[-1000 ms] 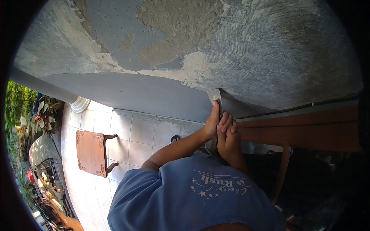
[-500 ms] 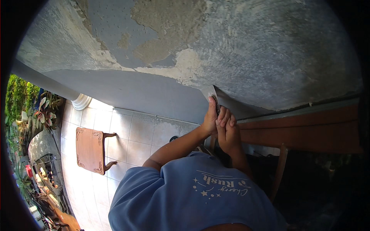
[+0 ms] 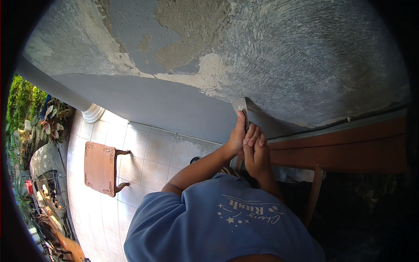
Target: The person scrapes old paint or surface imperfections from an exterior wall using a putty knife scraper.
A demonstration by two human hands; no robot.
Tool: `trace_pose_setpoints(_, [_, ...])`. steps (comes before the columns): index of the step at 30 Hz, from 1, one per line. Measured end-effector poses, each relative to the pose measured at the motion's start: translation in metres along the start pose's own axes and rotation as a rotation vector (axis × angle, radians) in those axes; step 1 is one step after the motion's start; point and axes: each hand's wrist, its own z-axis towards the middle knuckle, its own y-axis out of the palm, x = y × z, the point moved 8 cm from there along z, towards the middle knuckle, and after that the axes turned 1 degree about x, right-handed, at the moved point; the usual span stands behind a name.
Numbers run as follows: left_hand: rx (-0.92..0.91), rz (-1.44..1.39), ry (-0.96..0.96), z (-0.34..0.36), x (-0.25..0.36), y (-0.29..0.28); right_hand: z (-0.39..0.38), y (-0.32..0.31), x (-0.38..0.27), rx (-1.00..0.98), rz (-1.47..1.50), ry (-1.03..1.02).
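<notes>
My left hand (image 3: 237, 139) is closed round the handle of a putty knife, its thumb lying along the lower part of the grey metal blade. My right hand (image 3: 258, 158) is closed against the left one at the handle, and the fingers of the two overlap. Most of the handle is hidden inside them. The blade of the putty knife (image 3: 239, 104) points up at the wall (image 3: 288, 83), its tip at the lower edge of the rough, scraped area. Below that edge runs smooth grey paint (image 3: 152, 98). Pale and brown bare patches (image 3: 192, 32) show higher up.
A small carved wooden table (image 3: 100, 168) stands on the tiled floor (image 3: 155, 153) at left. A round column (image 3: 92, 112) rises behind it, with plants (image 3: 50, 120) beyond. Right of my hands runs a reddish-brown wooden piece (image 3: 340, 146) along the wall; the area below is dark.
The putty knife has shifted slightly, and its blade now shows a broader face. Both hands keep their hold. The whole view has moved a little.
</notes>
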Motion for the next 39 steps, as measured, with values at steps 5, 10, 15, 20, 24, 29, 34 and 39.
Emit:
trace_pose_setpoints(5, [-0.018, 0.014, 0.085, 0.0, 0.015, 0.0, 0.008, 0.005, -0.01, -0.028, 0.009, -0.052])
trace_pose_setpoints(10, [-0.017, -0.156, 0.011, -0.003, 0.004, -0.006, 0.009, 0.01, -0.015, -0.067, -0.1, 0.035])
trace_pose_setpoints(15, [0.031, -0.316, -0.012, -0.005, 0.0, -0.018, 0.011, 0.018, -0.012, -0.079, -0.141, 0.021])
trace_pose_setpoints(20, [0.101, -0.041, 0.027, -0.002, 0.002, -0.026, 0.008, 0.019, 0.013, -0.064, 0.001, 0.016])
trace_pose_setpoints(24, [0.023, 0.027, -0.002, -0.005, 0.002, -0.017, -0.001, 0.013, 0.003, -0.012, -0.067, 0.032])
trace_pose_setpoints(29, [-0.064, -0.025, -0.089, -0.008, -0.004, -0.016, -0.002, 0.016, -0.006, 0.028, -0.1, 0.04])
trace_pose_setpoints(34, [-0.042, 0.054, -0.105, -0.012, 0.004, -0.02, -0.001, 0.024, -0.004, 0.004, -0.109, 0.049])
trace_pose_setpoints(39, [0.105, 0.18, -0.023, -0.002, 0.007, -0.03, 0.004, 0.02, 0.017, -0.019, 0.111, 0.08])
